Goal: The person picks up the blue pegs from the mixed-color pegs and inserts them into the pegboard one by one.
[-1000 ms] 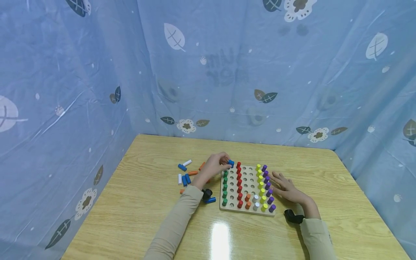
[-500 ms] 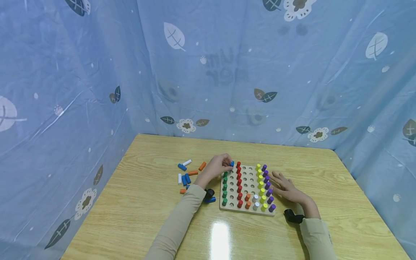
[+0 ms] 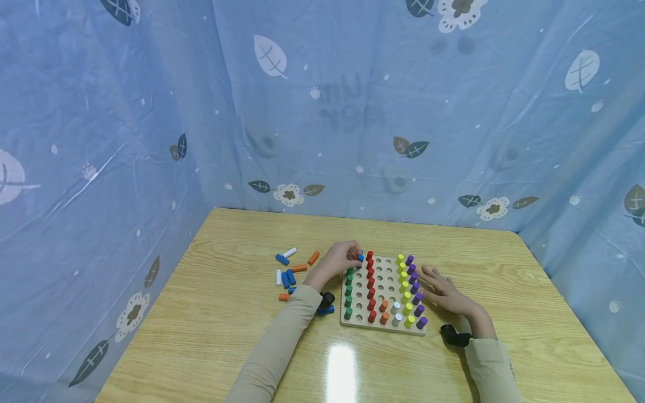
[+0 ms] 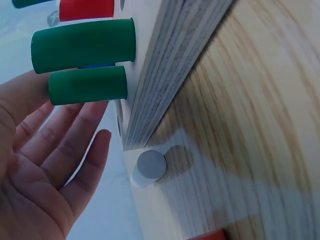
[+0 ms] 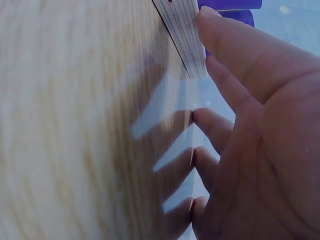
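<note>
A wooden peg board (image 3: 383, 327) lies on the table with rows of coloured pegs. At its back left, my left hand (image 3: 339, 261) pinches a blue peg (image 3: 360, 258) over the column between the green and red pegs. In the left wrist view, green pegs (image 4: 87, 85) stand in front of the fingertips and hide most of the blue peg. A sliver of blue shows just behind the held peg; I cannot tell whether it is another peg. My right hand (image 3: 445, 294) rests at the board's right edge, fingers extended and spread. Its thumb (image 5: 220, 30) touches the board's side, near purple pegs (image 5: 235, 4).
Loose blue pegs (image 3: 286, 279), white pegs (image 3: 279, 277) and orange pegs (image 3: 299, 268) lie left of the board. One blue peg (image 3: 326, 310) is near the left wrist. A blue patterned curtain (image 3: 322, 112) hangs behind the table (image 3: 201, 336).
My left hand has shifted slightly right and toward the front of the board, with the blue peg in its fingers. The right hand has stayed put.
</note>
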Demonstrator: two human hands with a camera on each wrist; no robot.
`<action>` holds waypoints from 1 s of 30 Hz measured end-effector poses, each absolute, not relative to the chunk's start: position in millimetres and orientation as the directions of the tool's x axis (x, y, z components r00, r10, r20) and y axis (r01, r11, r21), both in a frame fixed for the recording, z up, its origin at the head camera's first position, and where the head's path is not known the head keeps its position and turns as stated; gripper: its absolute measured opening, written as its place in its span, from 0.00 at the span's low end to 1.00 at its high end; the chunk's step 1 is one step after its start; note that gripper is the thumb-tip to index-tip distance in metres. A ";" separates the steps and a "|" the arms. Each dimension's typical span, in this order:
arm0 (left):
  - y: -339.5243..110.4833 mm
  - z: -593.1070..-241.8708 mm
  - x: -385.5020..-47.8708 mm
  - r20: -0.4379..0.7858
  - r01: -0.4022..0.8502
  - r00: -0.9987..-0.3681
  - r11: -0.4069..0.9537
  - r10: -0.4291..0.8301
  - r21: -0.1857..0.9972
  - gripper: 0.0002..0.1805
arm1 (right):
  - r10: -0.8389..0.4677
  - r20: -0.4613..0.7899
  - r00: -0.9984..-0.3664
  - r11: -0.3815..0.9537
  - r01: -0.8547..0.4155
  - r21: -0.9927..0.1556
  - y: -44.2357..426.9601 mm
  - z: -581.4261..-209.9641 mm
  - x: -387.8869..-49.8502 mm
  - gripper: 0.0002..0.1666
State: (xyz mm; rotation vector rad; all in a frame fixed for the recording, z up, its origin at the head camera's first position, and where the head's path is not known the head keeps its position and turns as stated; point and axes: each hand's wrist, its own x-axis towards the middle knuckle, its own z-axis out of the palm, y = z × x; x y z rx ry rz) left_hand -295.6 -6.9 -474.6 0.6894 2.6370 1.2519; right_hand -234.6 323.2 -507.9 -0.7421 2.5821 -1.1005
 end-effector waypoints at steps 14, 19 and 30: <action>-5.8 -476.2 -296.7 0.047 0.329 -0.891 0.571 0.452 0.752 0.10 | -0.525 -0.032 -0.850 0.609 -0.350 -0.711 322.3 -507.8 -233.9 0.33; -6.3 -475.4 -296.7 0.046 0.335 -0.887 0.572 0.459 0.748 0.10 | -0.531 -0.026 -0.847 0.602 -0.355 -0.715 322.2 -508.2 -233.7 0.33; -6.8 -472.8 -294.2 0.047 0.336 -0.885 0.567 0.463 0.752 0.11 | -0.523 -0.030 -0.852 0.603 -0.345 -0.720 321.8 -505.3 -232.5 0.33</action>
